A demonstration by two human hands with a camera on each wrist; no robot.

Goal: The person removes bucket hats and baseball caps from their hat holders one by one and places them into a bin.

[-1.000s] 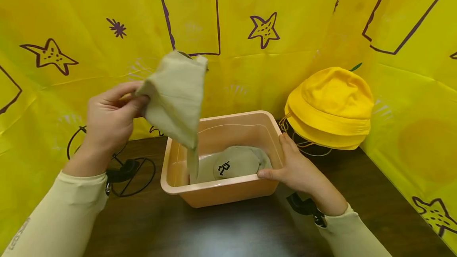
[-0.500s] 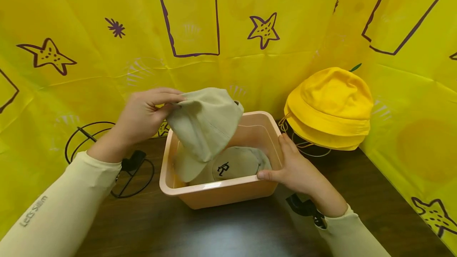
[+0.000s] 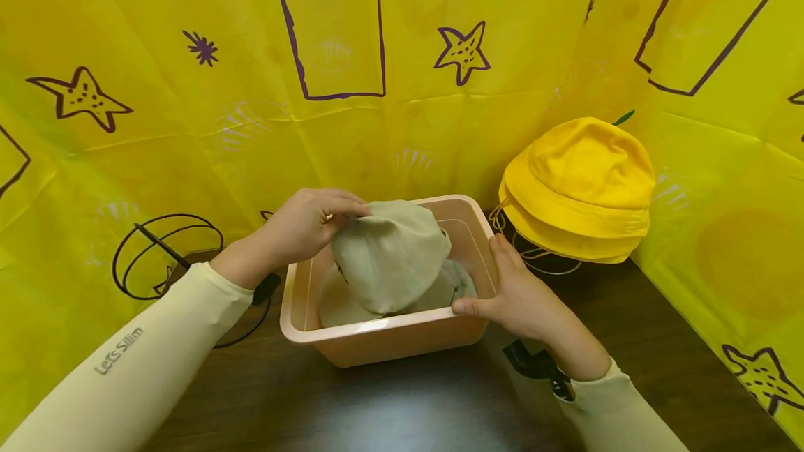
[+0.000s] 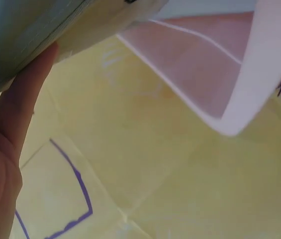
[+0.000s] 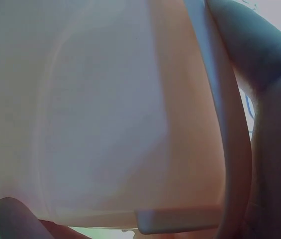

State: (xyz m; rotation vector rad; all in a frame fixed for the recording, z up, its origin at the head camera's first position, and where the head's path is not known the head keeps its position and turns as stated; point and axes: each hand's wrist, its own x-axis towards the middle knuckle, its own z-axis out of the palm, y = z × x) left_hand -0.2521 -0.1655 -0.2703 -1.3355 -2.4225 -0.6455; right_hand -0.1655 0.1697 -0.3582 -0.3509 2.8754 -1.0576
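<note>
My left hand [image 3: 304,225] pinches a beige cap [image 3: 392,257] by its edge. The cap hangs tilted within the mouth of a peach plastic bin [image 3: 402,342], over another beige cap [image 3: 461,279], which it mostly covers. In the left wrist view, a finger [image 4: 26,92] lies against the fabric of the held cap [image 4: 26,30], with a corner of the bin [image 4: 232,89] beyond it. My right hand [image 3: 527,302] grips the bin's rim at its right end, thumb on the near side. The bin's wall [image 5: 105,109] fills most of the right wrist view.
Stacked yellow bucket hats [image 3: 584,190] sit on a wire stand at the right, close to the bin. A black wire stand [image 3: 166,257] is at the left, partly behind my left arm. Yellow printed sheeting [image 3: 352,138] hangs behind the dark wooden table [image 3: 389,403].
My left hand has moved right and down, bringing the cap from left of the bin into its mouth. The cap lying inside is now mostly covered. My right hand stays on the rim.
</note>
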